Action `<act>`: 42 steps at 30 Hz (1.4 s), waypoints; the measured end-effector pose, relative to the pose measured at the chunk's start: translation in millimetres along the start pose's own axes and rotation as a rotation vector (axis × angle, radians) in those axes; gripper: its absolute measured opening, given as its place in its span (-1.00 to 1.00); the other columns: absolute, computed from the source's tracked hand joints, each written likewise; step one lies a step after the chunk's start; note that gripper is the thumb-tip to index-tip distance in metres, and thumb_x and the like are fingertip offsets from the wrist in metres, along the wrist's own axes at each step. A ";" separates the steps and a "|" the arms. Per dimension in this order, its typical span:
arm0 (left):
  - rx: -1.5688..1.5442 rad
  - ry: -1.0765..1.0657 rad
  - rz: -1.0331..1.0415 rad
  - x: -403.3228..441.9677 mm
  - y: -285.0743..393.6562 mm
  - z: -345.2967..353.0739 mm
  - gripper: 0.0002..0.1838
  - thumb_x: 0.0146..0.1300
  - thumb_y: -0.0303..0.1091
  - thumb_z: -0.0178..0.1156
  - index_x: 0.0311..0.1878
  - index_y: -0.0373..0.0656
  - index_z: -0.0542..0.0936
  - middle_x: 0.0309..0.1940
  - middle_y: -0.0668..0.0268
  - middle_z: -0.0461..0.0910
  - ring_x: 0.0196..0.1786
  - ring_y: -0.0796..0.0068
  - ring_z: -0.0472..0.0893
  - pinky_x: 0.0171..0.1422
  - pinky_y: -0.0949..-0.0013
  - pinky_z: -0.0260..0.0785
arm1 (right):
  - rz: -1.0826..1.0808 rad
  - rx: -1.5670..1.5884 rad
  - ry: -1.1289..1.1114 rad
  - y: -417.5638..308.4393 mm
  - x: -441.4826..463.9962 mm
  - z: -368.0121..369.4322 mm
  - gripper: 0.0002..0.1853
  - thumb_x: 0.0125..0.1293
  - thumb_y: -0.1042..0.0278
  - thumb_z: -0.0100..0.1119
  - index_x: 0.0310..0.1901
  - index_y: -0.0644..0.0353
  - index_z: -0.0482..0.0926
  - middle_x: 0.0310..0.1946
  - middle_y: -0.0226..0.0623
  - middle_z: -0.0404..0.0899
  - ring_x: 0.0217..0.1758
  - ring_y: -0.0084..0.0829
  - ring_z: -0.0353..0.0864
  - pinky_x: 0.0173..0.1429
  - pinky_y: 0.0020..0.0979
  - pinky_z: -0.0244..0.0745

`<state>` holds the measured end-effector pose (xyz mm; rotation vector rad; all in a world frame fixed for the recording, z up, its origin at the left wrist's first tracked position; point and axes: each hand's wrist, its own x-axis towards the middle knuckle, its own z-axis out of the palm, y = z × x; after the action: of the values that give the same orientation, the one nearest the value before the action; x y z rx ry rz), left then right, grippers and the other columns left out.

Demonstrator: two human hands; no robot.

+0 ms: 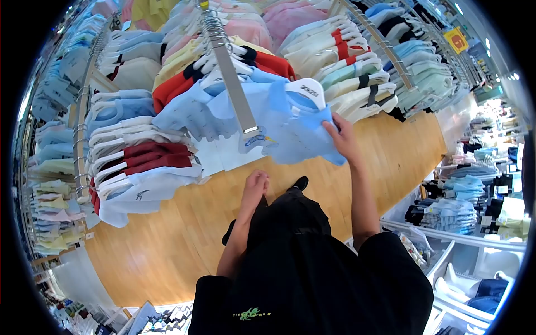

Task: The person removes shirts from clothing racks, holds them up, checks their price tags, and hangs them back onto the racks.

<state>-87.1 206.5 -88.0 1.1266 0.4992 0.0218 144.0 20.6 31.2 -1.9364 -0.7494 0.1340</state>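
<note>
A light blue shirt (304, 137) on a white hanger (307, 89) is at the front of the middle rack. My right hand (341, 137) is closed on the shirt's right side, near the shoulder. My left hand (257, 183) is held low in front of my body, below the rail's end, with its fingers curled; whether anything small is in it cannot be made out. The metal rail (231, 89) passes between the light blue shirts, and red shirts (173, 89) hang behind them.
On the left, a rail (82, 134) holds white, dark red and blue shirts. Cream shirts (349, 92) hang at the right. Stacked clothes (458, 195) and white bins (474, 262) stand at the far right. Wooden floor (167, 245) shows around my legs.
</note>
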 end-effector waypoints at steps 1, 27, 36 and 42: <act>-0.023 0.055 0.047 1.7 2.2 -1.6 -0.83 0.46 -0.30 0.02 -0.22 -0.17 0.49 -0.56 0.45 0.38 -0.52 0.71 0.34 -0.47 0.57 0.22 | 0.071 0.089 -0.041 0.3 -8.2 -13.7 -0.72 0.38 0.27 0.18 -0.03 0.31 0.57 -0.35 -0.31 0.61 -0.30 -0.58 0.51 -0.20 -0.47 0.41; -0.214 -0.110 -0.105 37.1 79.7 9.1 -0.58 0.37 -0.34 0.20 0.14 -0.42 0.37 0.02 0.13 0.55 0.10 0.39 0.53 0.15 0.30 0.39 | 0.569 0.447 0.687 -52.7 -92.3 -167.7 -0.51 0.27 0.13 0.33 0.07 0.30 0.46 -0.13 -0.24 0.58 -0.10 -0.49 0.56 0.04 -0.50 0.45; -0.586 -0.011 0.027 25.6 85.2 8.8 -0.58 0.50 -0.24 -0.06 0.28 -0.29 0.35 0.16 0.16 0.50 0.20 0.24 0.50 0.27 0.12 0.33 | 0.566 0.484 0.611 -53.3 -90.7 -174.3 -0.59 0.27 0.17 0.33 0.01 0.27 0.51 -0.16 -0.28 0.59 -0.12 -0.50 0.56 0.02 -0.51 0.45; -0.707 -0.125 0.094 17.2 92.8 14.0 -0.56 0.53 -0.15 -0.17 0.29 -0.24 0.36 0.23 0.21 0.46 0.29 0.27 0.44 0.41 0.11 0.21 | 0.580 0.441 0.722 -59.2 -91.3 -168.1 -0.61 0.27 0.18 0.33 0.00 0.27 0.52 -0.17 -0.29 0.59 -0.12 -0.52 0.56 0.00 -0.52 0.45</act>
<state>-45.0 240.1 -9.3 0.4530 0.2864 0.1941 112.5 -143.4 141.9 -1.5536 0.3077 -0.0507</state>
